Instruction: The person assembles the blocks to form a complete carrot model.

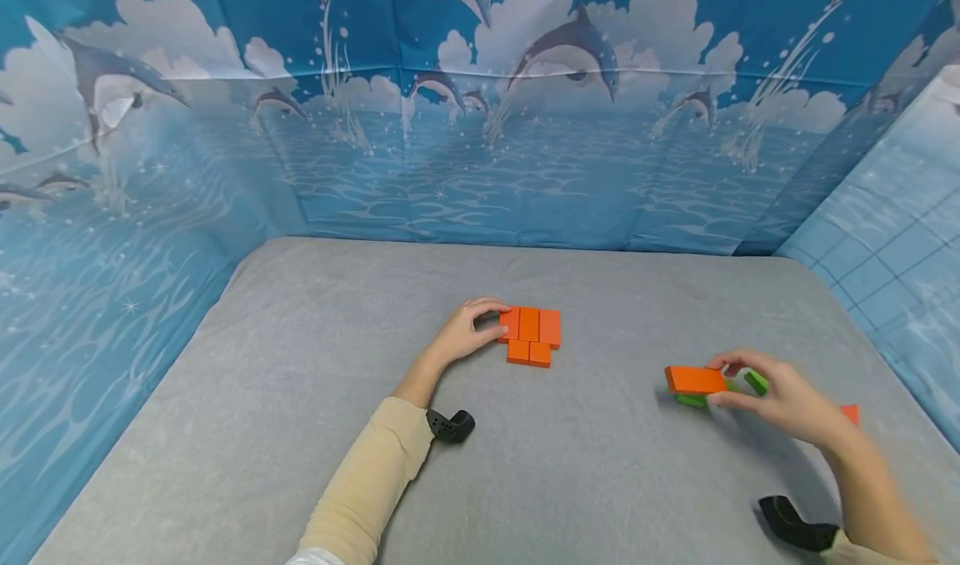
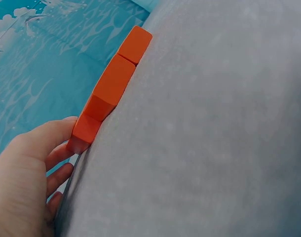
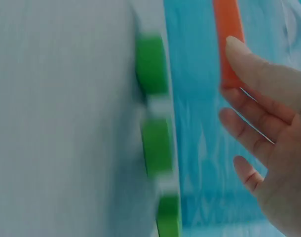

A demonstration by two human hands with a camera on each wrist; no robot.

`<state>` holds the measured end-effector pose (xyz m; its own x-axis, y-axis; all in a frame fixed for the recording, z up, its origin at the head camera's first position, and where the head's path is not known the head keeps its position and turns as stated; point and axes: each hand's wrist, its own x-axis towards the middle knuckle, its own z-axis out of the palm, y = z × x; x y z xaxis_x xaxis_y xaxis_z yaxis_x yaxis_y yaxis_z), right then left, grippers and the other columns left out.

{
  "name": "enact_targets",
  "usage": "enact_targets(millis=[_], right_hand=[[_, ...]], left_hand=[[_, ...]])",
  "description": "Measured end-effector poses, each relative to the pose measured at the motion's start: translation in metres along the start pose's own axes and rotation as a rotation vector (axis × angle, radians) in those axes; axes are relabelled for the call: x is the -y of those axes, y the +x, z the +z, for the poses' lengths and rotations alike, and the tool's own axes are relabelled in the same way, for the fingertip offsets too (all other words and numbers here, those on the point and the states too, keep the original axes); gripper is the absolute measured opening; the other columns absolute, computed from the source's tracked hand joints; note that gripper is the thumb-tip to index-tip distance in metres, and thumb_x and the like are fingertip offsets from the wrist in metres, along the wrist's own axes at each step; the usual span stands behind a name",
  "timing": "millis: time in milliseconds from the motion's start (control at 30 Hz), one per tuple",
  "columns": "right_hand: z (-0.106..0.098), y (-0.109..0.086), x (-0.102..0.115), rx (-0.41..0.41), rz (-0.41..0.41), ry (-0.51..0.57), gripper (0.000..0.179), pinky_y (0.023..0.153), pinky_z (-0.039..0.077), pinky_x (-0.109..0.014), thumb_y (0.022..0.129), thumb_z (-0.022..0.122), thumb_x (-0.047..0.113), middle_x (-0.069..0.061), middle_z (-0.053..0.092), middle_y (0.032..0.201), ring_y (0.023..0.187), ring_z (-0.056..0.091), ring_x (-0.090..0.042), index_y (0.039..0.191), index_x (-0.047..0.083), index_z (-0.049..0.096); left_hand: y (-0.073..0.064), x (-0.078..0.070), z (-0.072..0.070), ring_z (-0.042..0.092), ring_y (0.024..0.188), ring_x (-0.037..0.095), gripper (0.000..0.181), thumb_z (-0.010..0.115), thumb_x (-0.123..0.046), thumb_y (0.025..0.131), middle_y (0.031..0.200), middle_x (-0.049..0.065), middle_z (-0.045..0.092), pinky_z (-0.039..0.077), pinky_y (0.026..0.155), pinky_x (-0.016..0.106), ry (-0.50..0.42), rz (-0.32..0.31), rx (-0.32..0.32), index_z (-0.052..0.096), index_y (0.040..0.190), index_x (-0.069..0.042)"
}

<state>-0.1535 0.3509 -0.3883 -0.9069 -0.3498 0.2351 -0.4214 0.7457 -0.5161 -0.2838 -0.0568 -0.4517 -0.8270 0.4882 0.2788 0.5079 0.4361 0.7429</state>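
Observation:
Several orange blocks (image 1: 528, 325) lie side by side on the grey cloth, an upper row with two shorter-looking blocks against its near side. My left hand (image 1: 463, 332) holds the leftmost block (image 1: 510, 323) of that row between thumb and fingers. In the left wrist view, the fingertips of the left hand (image 2: 32, 153) touch the end of the orange row (image 2: 111, 81). My right hand (image 1: 783, 394) pinches another orange block (image 1: 696, 380) by its right end, raised over the cloth. Beneath and behind it are green blocks (image 1: 692, 400), partly hidden; the right wrist view shows them blurred.
A reddish-orange piece (image 1: 851, 413) shows behind the right wrist. Grey cloth (image 1: 600, 465) covers the table. A blue dolphin-print curtain (image 1: 465, 182) hangs along the back and sides. Each wrist carries a black camera mount (image 1: 452, 426).

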Motion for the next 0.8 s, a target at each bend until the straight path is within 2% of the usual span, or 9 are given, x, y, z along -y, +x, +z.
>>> enact_targets(millis=[167, 367, 533, 800], right_hand=[[0.028, 0.026, 0.024, 0.022, -0.087, 0.037, 0.032, 0.07, 0.043, -0.028, 0.073, 0.077, 0.011, 0.004, 0.06, 0.094, 0.082, 0.05, -0.01, 0.1, 0.011, 0.06], [0.058, 0.052, 0.047, 0.078, -0.115, 0.105, 0.032, 0.073, 0.043, -0.035, 0.074, 0.077, 0.017, 0.004, 0.06, 0.095, 0.081, 0.05, -0.013, 0.1, 0.01, 0.06], [0.08, 0.067, 0.065, 0.139, -0.109, 0.181, 0.032, 0.07, 0.045, -0.032, 0.075, 0.076, 0.021, 0.001, 0.06, 0.096, 0.082, 0.051, -0.016, 0.1, 0.009, 0.06], [0.11, 0.08, 0.087, 0.116, -0.056, 0.169, 0.032, 0.07, 0.046, -0.03, 0.074, 0.077, 0.021, 0.001, 0.06, 0.095, 0.083, 0.052, -0.015, 0.099, 0.01, 0.062]], left_hand=[[0.0, 0.001, 0.0, 0.046, 0.119, 0.021, 0.035, 0.066, -0.023, 0.085, 0.124, 0.006, 0.056, 0.033, 0.103, 0.037, 0.018, -0.012, 0.003, 0.062, 0.118, -0.011], [0.0, 0.002, 0.0, 0.046, 0.119, 0.02, 0.035, 0.066, -0.025, 0.085, 0.124, 0.005, 0.056, 0.033, 0.103, 0.036, 0.015, -0.021, 0.004, 0.062, 0.118, -0.012], [0.001, 0.003, 0.001, 0.046, 0.119, 0.02, 0.035, 0.066, -0.024, 0.085, 0.124, 0.005, 0.056, 0.033, 0.103, 0.037, 0.011, -0.013, -0.001, 0.062, 0.118, -0.012], [0.0, 0.001, 0.0, 0.046, 0.119, 0.021, 0.036, 0.067, -0.024, 0.085, 0.124, 0.005, 0.056, 0.033, 0.103, 0.037, 0.014, -0.012, -0.003, 0.062, 0.118, -0.012]])
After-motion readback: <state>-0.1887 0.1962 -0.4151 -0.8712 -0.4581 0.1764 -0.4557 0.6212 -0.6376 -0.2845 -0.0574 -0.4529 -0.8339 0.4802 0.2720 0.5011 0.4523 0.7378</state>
